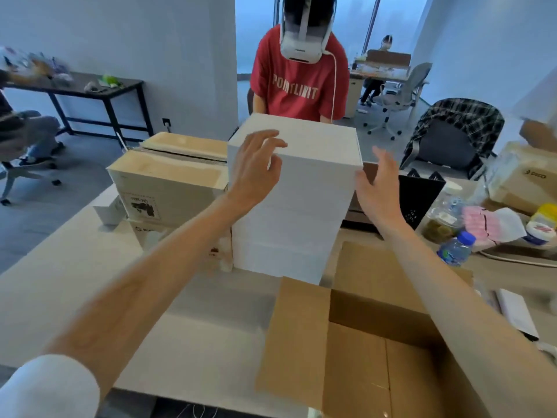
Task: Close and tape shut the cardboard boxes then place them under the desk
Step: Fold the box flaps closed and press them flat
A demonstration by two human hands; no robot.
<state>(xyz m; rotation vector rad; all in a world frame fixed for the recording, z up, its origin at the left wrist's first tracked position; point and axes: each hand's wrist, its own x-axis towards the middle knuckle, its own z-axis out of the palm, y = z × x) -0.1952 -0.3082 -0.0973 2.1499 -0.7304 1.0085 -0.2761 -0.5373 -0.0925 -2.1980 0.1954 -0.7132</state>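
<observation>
So far: early, by my reading. The open cardboard box (376, 309) has its flaps splayed and no tape on it, and it sits on the bench (75, 282), not under it.
Done: the brown box (168, 182) left of the white stack (301, 206) looks shut, with a strip along its top seam. It is also up on the bench.
Left to do: fold the flaps, tape the seam, move the boxes below. Perhaps load the stack first, but that is a guess. No tape roll seen.
Left hand (256, 167): open, fingers spread and slightly curved, at the stack's upper left front edge. Contact unconfirmed.
Right hand (376, 188): open, fingers straight, palm turned in at the stack's upper right edge. Touching or just off, cannot tell.
Hands together: apart, the stack between them, holding nothing.
Open box, place: just in front of the stack, to its near right, partly cropped by the frame.
Open box, facing: mouth up. One flap stands out to the left, and the far flap is laid back toward the stack.
Open box, long axis: the bottom seam runs toward the stack, so the long axis probably does too. Cropping leaves it unsure.
Stack: upright, long axis vertical.
Nearby: a person in a red shirt (301, 86) behind the stack, a water bottle (455, 248) to its right.
</observation>
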